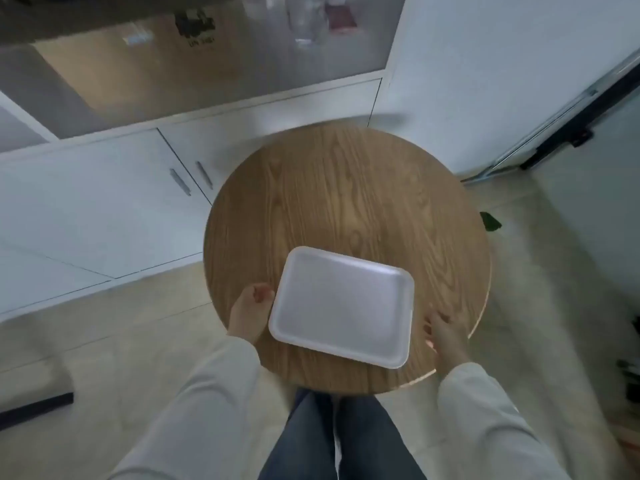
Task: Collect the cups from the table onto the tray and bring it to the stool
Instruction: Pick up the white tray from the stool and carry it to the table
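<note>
A white rectangular tray (pixel 341 306) lies empty on the near part of a round wooden top (pixel 346 202). No cup is in view. My left hand (pixel 250 311) is at the tray's left edge with its fingers curled; whether it grips the rim I cannot tell. My right hand (pixel 445 336) rests on the wood just right of the tray, fingers spread, a small gap away from the rim.
White cabinets (pixel 104 209) with two handles stand close behind and left of the round top. A white wall (pixel 485 81) and a door frame (pixel 568 116) are on the right. A dark object (pixel 490 221) lies on the floor at right.
</note>
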`<action>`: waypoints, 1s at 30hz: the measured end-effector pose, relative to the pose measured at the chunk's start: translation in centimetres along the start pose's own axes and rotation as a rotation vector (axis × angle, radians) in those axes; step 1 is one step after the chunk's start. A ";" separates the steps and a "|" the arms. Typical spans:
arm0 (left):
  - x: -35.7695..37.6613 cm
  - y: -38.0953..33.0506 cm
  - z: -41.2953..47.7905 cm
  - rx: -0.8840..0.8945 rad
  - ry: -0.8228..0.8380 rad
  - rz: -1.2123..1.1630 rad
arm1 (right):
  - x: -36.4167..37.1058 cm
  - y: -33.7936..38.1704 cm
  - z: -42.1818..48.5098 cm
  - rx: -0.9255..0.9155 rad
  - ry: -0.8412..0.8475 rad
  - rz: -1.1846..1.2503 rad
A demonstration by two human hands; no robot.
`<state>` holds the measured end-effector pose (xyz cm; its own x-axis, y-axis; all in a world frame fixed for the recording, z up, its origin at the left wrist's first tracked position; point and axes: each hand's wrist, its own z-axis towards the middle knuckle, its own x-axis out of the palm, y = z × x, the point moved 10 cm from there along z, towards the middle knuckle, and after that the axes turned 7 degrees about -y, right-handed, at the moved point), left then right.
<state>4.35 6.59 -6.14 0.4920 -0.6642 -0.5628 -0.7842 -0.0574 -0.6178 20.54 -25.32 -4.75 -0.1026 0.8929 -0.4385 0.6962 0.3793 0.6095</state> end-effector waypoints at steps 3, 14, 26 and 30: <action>0.3 0.1 0.9 0.006 -0.008 0.021 | 0.7 -0.7 0.1 -0.010 0.002 -0.063; 2.4 0.1 1.7 0.020 0.037 0.040 | 2.4 -2.7 0.7 0.014 0.003 -0.130; 1.0 0.8 0.2 -0.055 -0.052 -0.213 | 2.7 0.0 -0.7 -0.045 0.083 0.010; 0.0 0.6 -1.7 -0.056 -0.088 -0.310 | 2.2 2.0 -1.8 -0.166 0.127 0.020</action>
<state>3.23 5.33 -5.54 0.7396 -0.5421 -0.3989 -0.6099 -0.2893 -0.7378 20.45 -22.11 -3.30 -0.1860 0.9202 -0.3445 0.5734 0.3864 0.7224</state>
